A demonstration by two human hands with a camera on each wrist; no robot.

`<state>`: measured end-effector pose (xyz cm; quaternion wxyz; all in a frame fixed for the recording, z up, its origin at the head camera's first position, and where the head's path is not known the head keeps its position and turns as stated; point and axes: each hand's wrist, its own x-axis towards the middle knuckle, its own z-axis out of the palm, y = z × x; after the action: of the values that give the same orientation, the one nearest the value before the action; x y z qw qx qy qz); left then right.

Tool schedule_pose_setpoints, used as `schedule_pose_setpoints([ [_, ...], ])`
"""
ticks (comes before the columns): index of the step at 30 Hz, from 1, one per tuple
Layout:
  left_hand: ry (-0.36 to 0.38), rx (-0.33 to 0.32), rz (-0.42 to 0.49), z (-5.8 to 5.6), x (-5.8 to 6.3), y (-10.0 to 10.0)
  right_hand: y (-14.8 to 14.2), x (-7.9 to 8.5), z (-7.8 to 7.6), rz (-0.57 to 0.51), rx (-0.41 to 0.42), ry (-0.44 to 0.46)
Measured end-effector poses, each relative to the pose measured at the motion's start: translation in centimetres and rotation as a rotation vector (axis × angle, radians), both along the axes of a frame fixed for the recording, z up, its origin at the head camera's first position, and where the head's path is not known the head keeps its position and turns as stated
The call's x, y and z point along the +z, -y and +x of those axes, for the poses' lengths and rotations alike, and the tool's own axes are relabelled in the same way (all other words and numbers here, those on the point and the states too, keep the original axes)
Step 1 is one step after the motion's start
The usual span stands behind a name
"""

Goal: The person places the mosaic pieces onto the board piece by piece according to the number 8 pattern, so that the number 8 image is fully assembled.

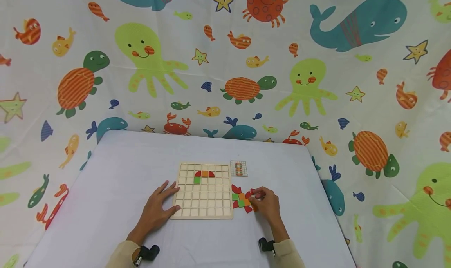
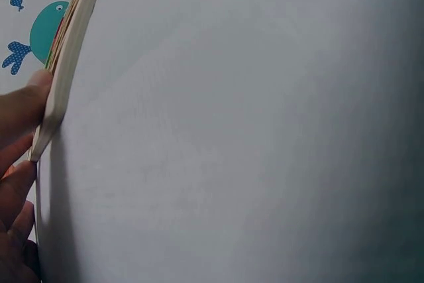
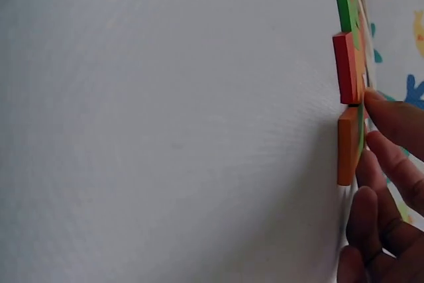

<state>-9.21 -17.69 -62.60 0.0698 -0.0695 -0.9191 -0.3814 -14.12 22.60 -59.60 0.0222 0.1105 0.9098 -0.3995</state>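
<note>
A square wooden grid board (image 1: 206,199) lies on the white table, with two red rounded pieces, an orange square (image 1: 204,174) and a green square (image 1: 197,180) set in its upper cells. My left hand (image 1: 157,205) rests against the board's left edge, fingers spread and thumb by the near corner. In the left wrist view its thumb (image 2: 26,107) touches the board's side. Right of the board, my right hand (image 1: 267,203) has its fingertips at a cluster of loose red, green and orange tiles (image 1: 241,202). Whether it pinches one is hidden.
A small pattern card (image 1: 239,169) with a printed grid lies by the board's upper right corner. The white table (image 1: 134,158) extends around the board. Behind it hangs a cloth (image 1: 218,123) printed with sea animals.
</note>
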Motion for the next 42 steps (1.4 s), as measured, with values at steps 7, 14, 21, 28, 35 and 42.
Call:
schedule_pose_setpoints([
  [7, 0.002, -0.001, -0.003, 0.0, 0.1, 0.0, 0.1, 0.3, 0.0, 0.068, 0.016, 0.027],
  [14, 0.021, 0.005, 0.0, 0.0, 0.1, 0.0, -0.2, 0.5, 0.1, 0.113, -0.067, 0.017],
  [21, 0.007, 0.003, 0.001, -0.1, 0.2, 0.1, -0.3, 0.4, -0.1, 0.14, -0.098, 0.033],
  [28, 0.005, 0.002, 0.0, -0.1, -0.1, 0.2, -0.3, 0.3, -0.1, 0.112, -0.075, 0.023],
  [35, 0.007, 0.003, -0.004, 0.0, -0.2, 0.2, 0.0, 0.0, 0.1, -0.025, -0.023, -0.055],
  [42, -0.007, 0.0, 0.0, -0.1, -0.3, 0.2, 1.4, 0.3, -0.4, -0.109, -0.024, -0.086],
])
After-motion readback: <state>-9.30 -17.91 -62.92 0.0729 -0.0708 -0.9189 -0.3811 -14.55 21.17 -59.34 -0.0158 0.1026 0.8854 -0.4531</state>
